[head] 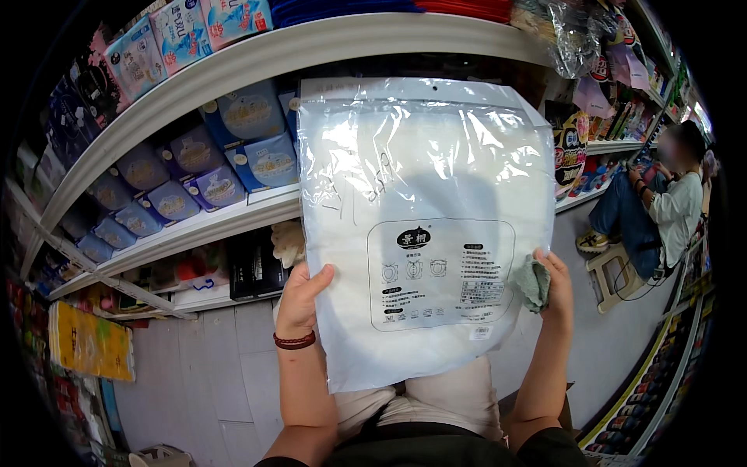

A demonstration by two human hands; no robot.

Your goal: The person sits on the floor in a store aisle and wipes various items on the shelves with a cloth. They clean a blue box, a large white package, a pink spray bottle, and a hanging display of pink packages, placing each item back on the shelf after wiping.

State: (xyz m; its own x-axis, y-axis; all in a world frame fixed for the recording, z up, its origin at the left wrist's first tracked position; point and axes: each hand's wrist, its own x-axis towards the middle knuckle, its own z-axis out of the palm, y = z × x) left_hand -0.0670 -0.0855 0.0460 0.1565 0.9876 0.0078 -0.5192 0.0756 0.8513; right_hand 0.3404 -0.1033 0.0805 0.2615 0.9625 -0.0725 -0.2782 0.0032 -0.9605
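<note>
A large flat clear plastic package (432, 192) with a white soft item inside is held up before me. It bears printing, small diagrams and handwritten marks, and its film reflects light. My left hand (303, 298) grips its lower left side, the thumb lying on the front. At the right edge my right hand (554, 286) holds the package together with a crumpled grey-green cloth (532, 284). The fingers behind the package are hidden.
White shelves (274, 204) ahead carry blue and purple packs (262, 160), with more packs (187, 38) above. To the right, a person (671, 198) sits on a beige plastic stool (610, 274). A yellow package (93, 341) is at the left, another stool (160, 455) at lower left.
</note>
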